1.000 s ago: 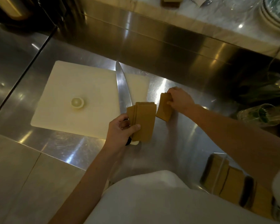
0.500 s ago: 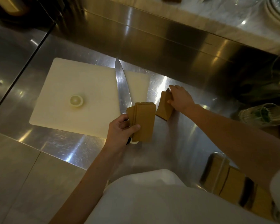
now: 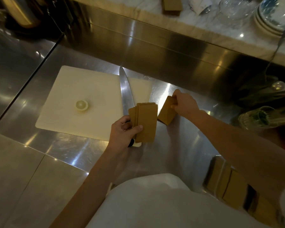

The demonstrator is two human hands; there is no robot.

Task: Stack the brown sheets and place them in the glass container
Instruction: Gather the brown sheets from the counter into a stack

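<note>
My left hand (image 3: 124, 130) grips a fanned stack of brown sheets (image 3: 146, 122) over the near right corner of the cutting board. To its right, my right hand (image 3: 184, 102) pinches a second small bunch of brown sheets (image 3: 166, 112), tilted with the lower edge touching the steel counter. The glass container (image 3: 227, 180) stands at the lower right, under my right forearm, with several brown sheets upright inside.
A white cutting board (image 3: 82, 89) lies on the steel counter with a long knife (image 3: 126, 91) and a round pale slice (image 3: 81, 105) on it. Glass jars with greens (image 3: 260, 117) stand right. Plates (image 3: 273, 15), glasses and more brown sheets (image 3: 171, 4) sit on the back shelf.
My right hand has shifted its grip and tipped its bunch of sheets more upright on the counter. The left hand and its stack have stayed in place.
</note>
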